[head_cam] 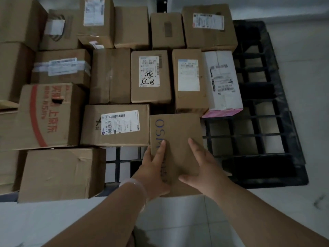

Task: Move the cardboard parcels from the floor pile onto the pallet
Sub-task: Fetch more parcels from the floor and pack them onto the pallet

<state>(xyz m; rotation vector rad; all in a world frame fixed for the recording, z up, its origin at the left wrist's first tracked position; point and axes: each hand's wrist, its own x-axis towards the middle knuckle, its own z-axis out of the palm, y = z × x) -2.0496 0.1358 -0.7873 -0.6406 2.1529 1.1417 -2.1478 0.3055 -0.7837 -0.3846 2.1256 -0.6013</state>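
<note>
A brown cardboard parcel (178, 132) with blue letters lies flat near the front edge of the black plastic pallet (258, 132). Both of my hands rest on its near end. My left hand (154, 168) lies over the near left corner, with the index finger straight on top and the other fingers along the left side. My right hand (203, 163) lies flat on the top near the right edge, fingers stretched forward and thumb pointing left. The parcel touches a labelled parcel (115, 125) on its left.
Several other parcels fill the pallet's left and far parts, among them a white one with a pink edge (222, 81), a red-printed box (48, 114) and a dented box (62, 173). The pallet's bare grid shows on the right. White floor tiles (178, 220) lie in front.
</note>
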